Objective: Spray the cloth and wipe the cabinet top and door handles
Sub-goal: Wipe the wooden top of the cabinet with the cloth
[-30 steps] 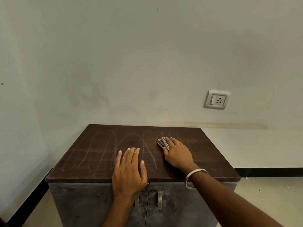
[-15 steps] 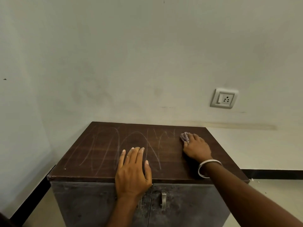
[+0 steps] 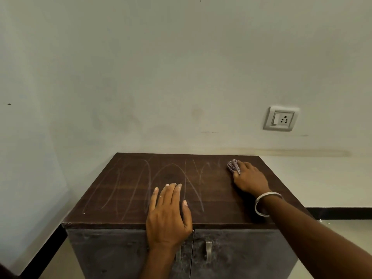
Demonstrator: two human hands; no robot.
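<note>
Right hand [image 3: 248, 180] fingers curled on bunched cloth [image 3: 233, 166], pressing it to cabinet top [image 3: 128, 190] near far right corner. Left hand [image 3: 168, 215] fingers straight, flat on top near front edge, above door handles [image 3: 208, 251].

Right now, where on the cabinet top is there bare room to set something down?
The left half of the cabinet top, from its left edge to the left hand, is bare. So is the strip between that hand and the right hand. The back right corner is crowded by the cloth.
</note>
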